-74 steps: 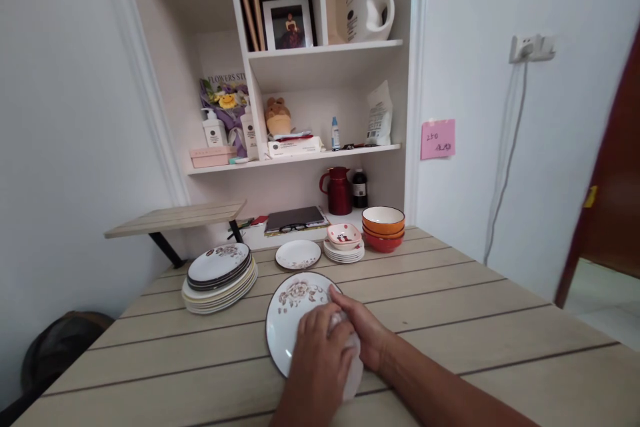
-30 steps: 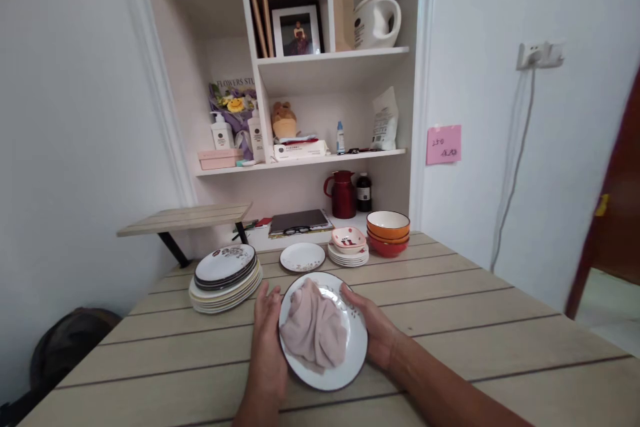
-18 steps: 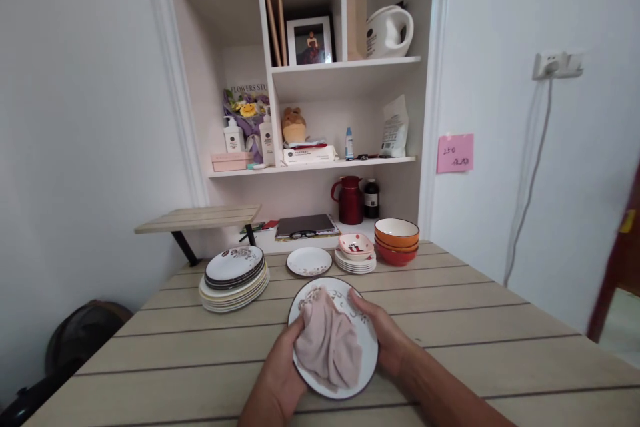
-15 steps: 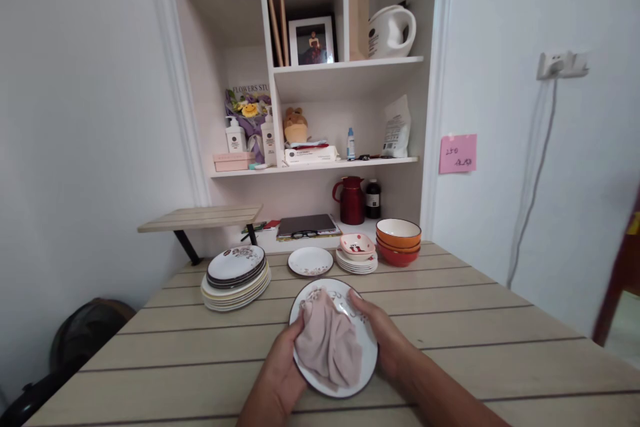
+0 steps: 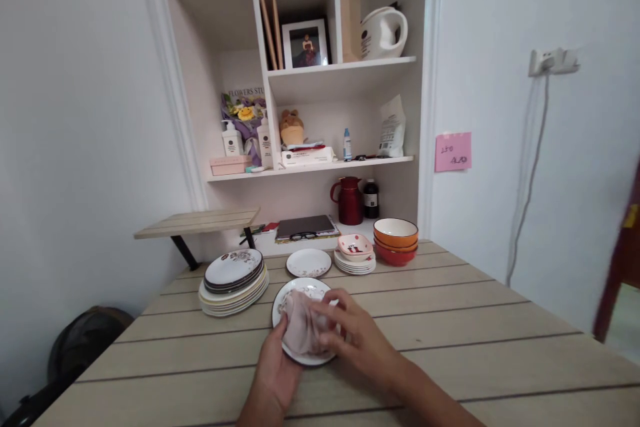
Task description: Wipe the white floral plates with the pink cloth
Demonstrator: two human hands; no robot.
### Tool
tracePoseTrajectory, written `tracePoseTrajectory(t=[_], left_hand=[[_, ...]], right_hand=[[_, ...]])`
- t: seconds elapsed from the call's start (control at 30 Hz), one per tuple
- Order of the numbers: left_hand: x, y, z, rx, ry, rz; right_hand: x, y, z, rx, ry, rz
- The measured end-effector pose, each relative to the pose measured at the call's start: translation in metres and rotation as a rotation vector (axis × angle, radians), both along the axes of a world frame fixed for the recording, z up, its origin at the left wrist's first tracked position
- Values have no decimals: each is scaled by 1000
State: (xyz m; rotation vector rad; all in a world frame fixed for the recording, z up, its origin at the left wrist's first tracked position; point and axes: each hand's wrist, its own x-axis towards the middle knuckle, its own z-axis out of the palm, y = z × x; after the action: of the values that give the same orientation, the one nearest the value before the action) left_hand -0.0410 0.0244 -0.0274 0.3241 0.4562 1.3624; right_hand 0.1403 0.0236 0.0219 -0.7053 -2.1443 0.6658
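Note:
A white plate [image 5: 318, 289] with a dark rim and a brown floral pattern is held over the table, tipped towards me. My left hand [image 5: 276, 365] grips its lower left edge, thumb on top and the other fingers hidden underneath. On the plate lies a crumpled pale pink cloth [image 5: 299, 328]. The curled fingers of my right hand [image 5: 356, 335] grasp the cloth from the right. Just beyond sits a similar floral plate [image 5: 309, 262] flat on the wooden table [image 5: 460, 347].
Stacked plates [image 5: 234, 280] stand at the left, near a small raised shelf [image 5: 200, 220]. At the back right are a pink square bowl [image 5: 355, 247] on small white plates [image 5: 356, 265] and stacked orange and red bowls [image 5: 395, 240]. A red jug [image 5: 349, 201] stands behind them.
My right hand has left the plate's right edge and moved onto the cloth, fingers curled over it. The plate has shifted a little left and away from me, still in my left hand.

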Motion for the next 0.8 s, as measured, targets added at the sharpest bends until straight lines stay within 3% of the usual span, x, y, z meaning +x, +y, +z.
tracePoseTrajectory(t=[0.17, 0.47, 0.7, 0.8], left_hand=[[6, -5, 3, 5, 74, -60], [17, -11, 10, -2, 140, -81], [6, -3, 0, 63, 77, 27], [7, -6, 4, 28, 108, -30]], right_hand=[[-20, -13, -9, 114, -212, -87], [-10, 5, -5, 148, -260, -333], [-4, 6, -13, 47, -404, -276], [-11, 0, -17, 66, -381, -226]])
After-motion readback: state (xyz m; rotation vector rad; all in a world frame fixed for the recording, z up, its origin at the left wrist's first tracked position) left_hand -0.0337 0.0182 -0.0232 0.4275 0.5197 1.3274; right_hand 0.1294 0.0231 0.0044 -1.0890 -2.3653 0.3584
